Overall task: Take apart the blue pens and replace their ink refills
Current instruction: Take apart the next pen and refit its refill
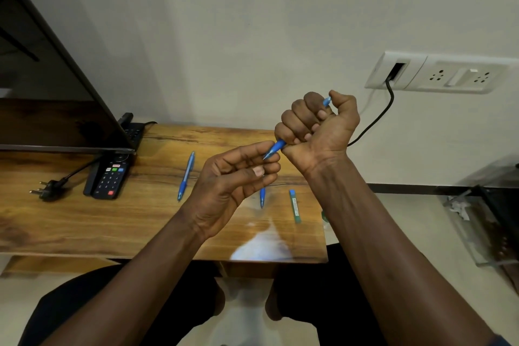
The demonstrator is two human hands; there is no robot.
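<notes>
The table (84,227) is grained wood under a glossy varnish, with glare at lower centre. The pen (186,175) lying left of centre and the held pen (276,147) are smooth blue plastic. The remote (108,180) is matt black plastic, and the wall plate (438,73) at upper right is shiny white plastic.

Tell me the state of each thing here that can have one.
right hand: fist round the held pen.
left hand: pinches that pen's tip end.
left pen: lying whole on the table.
middle pen: lying, partly hidden by the left hand.
refill pack: lying flat.
loose plug: unplugged, on table.
black cable: runs into wall plate.
</notes>
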